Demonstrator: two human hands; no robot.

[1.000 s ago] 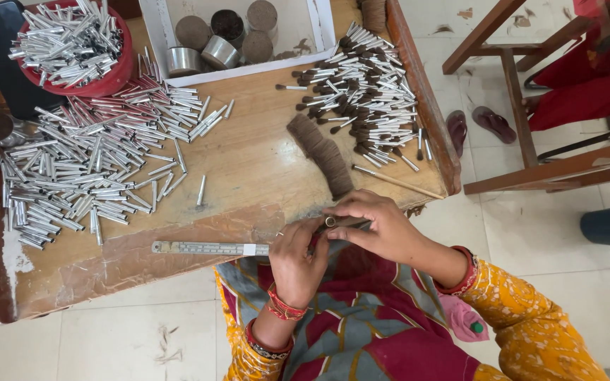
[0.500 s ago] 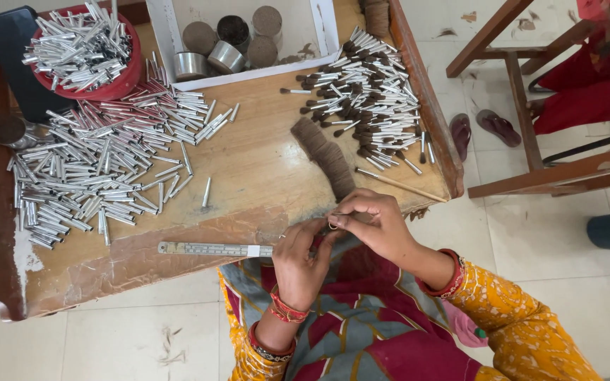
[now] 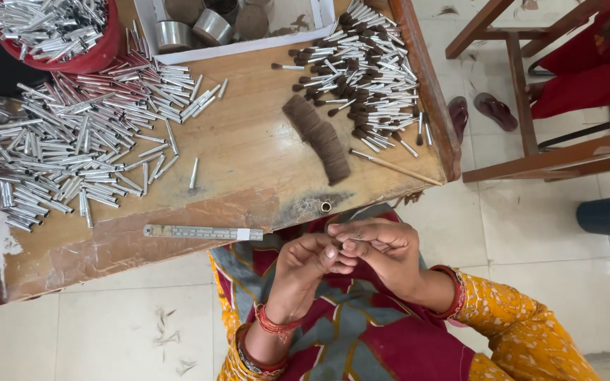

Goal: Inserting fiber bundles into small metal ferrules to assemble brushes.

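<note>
My left hand [image 3: 305, 264] and my right hand [image 3: 383, 250] meet over my lap, just below the table's front edge. Their fingertips pinch one small thing between them, which the fingers hide almost fully. A strip of brown bristle tufts [image 3: 319, 137] lies on the wooden table [image 3: 248, 169] above my hands. To its right is a heap of finished small brushes with metal ferrules [image 3: 368, 70]. A big spread of bare silver metal tubes [image 3: 79, 148] covers the table's left half.
A metal ruler [image 3: 202, 232] lies along the front edge. A red bowl of tubes [image 3: 58, 28] and a white tray with round tins [image 3: 213, 25] stand at the back. A thin wooden stick [image 3: 397, 167] lies near the right edge. A wooden chair [image 3: 531, 92] stands to the right.
Both hands have drawn back from the table's edge toward my lap, still together. The view has shifted so the table sits higher and to the left.
</note>
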